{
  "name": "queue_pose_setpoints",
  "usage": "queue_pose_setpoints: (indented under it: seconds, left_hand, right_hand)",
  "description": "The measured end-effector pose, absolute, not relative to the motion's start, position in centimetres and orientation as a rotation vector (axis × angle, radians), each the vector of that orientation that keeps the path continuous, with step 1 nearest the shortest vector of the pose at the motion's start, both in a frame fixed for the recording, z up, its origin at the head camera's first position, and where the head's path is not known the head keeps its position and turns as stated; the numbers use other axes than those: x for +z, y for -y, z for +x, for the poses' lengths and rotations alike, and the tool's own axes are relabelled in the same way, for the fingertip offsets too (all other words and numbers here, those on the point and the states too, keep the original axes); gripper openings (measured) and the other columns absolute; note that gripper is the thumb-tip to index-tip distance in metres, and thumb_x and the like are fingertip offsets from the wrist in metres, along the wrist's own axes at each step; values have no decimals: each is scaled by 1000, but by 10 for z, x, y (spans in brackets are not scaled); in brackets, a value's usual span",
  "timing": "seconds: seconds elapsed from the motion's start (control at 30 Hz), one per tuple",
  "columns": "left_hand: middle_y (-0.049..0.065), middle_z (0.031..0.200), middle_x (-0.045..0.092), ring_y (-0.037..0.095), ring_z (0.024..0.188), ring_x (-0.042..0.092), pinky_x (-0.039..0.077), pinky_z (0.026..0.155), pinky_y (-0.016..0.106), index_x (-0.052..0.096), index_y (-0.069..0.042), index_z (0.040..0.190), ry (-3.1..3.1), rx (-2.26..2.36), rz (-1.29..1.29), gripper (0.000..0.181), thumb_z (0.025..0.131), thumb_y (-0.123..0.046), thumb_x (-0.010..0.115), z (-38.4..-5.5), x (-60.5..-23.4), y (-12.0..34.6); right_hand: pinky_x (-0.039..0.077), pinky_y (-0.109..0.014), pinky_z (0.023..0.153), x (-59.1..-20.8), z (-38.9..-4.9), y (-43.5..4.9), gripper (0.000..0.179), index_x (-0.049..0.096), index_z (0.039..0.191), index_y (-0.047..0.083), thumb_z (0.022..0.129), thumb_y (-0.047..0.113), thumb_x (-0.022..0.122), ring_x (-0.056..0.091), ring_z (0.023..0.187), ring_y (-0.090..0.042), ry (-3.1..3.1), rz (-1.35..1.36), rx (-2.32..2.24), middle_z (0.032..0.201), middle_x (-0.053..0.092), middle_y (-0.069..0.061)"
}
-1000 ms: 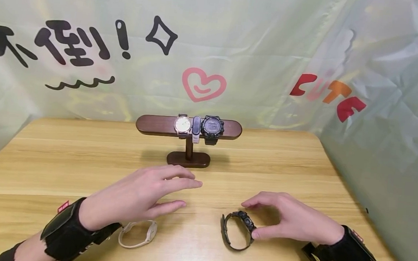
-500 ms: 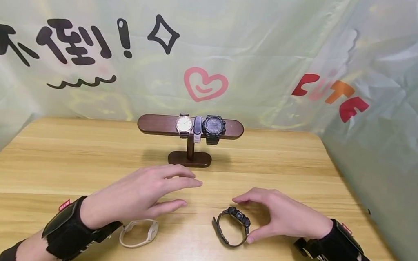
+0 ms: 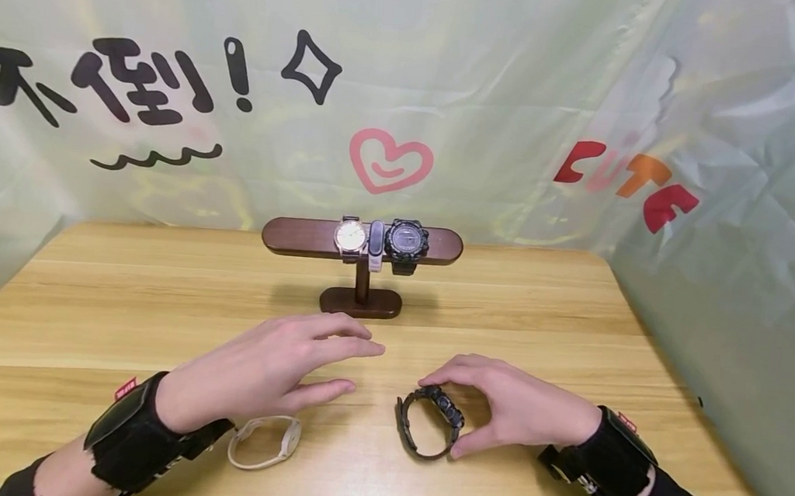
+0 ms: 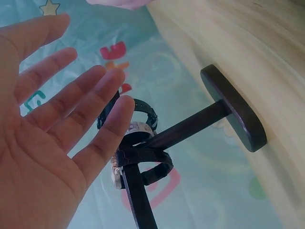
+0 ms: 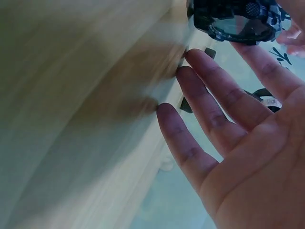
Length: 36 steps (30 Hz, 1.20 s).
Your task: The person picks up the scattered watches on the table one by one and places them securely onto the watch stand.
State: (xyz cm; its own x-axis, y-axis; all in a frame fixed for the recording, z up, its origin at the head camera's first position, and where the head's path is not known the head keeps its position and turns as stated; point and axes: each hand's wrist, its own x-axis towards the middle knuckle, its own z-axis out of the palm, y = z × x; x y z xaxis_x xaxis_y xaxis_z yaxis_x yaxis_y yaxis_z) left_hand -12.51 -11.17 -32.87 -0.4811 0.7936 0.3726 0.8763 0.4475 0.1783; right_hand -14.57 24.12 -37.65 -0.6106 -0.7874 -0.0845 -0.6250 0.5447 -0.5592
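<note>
A black watch (image 3: pixel 451 410) with its strap in a loop stands on its side on the wooden table (image 3: pixel 540 306). My right hand (image 3: pixel 518 405) holds it, thumb at the near end of the watch case and index finger at the far end. In the right wrist view the watch (image 5: pixel 238 21) sits at the top by the index finger, the other fingertips close to the tabletop. My left hand (image 3: pixel 276 363) hovers with fingers spread and an empty palm, as the left wrist view of this hand (image 4: pixel 62 119) shows. Below it lies a white watch (image 3: pixel 290 438), partly hidden by the wrist.
Behind the hands stands a dark wooden watch stand (image 3: pixel 293 236). Its bar carries a round-faced watch (image 3: pixel 351 236), a slim fitness band (image 3: pixel 376 240) and a chunky black watch (image 3: pixel 407 239). A printed cloth backdrop (image 3: pixel 491 131) rises behind the table and along its right side.
My right hand has moved left with the black watch, turning it slightly, and its index finger has closed in on the far end. The left hand stays in place.
</note>
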Motion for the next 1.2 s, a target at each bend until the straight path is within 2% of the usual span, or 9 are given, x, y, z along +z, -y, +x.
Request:
queue_pose_setpoints:
  seconds: [0.17, 0.4, 0.57, 1.0, 1.2]
  left_hand:
    - [-2, 137, 69, 13, 116, 72, 64, 93, 34, 67, -21, 143, 2485, -513, -1442, 44, 101, -32, 77, -125, -329, 112]
    - [-3, 138, 68, 13, 119, 71, 64, 94, 34, 66, -21, 144, 2488, -522, -1432, 44, 103, -34, 75, -126, -331, 113]
    - [-3, 138, 69, 13, 122, 70, 63, 98, 35, 67, -21, 143, 2502, -515, -1415, 44, 102, -33, 75, -128, -331, 114]
    - [-6, 137, 67, 9, 112, 71, 64, 93, 32, 63, -23, 147, 2538, -564, -1327, 52, 99, -35, 79, -129, -329, 115]
    - [-4, 138, 67, 11, 113, 72, 64, 94, 32, 63, -19, 148, 2517, -585, -1275, 56, 98, -39, 80, -128, -328, 115]
  right_hand:
    - [54, -41, 111, -378, -148, -232, 68, 62, 141, 34, 85, 66, 83, 61, 127, -6, -2498, -1153, -681, 134, 65, 20]
    - [54, -41, 114, -382, -154, -221, 73, 62, 142, 28, 84, 68, 82, 62, 129, -6, -2524, -1165, -686, 135, 66, 16]
    - [54, -39, 115, -383, -157, -216, 74, 62, 142, 24, 83, 61, 87, 64, 128, -6, -2506, -1181, -741, 136, 69, 14]
    - [56, -40, 111, -363, -159, -206, 73, 61, 142, 24, 82, 52, 92, 66, 124, -7, -2605, -1190, -772, 134, 71, 10]
    - [57, -39, 111, -349, -157, -201, 74, 62, 143, 21, 83, 54, 90, 66, 123, -8, -2704, -1213, -768, 135, 70, 9]
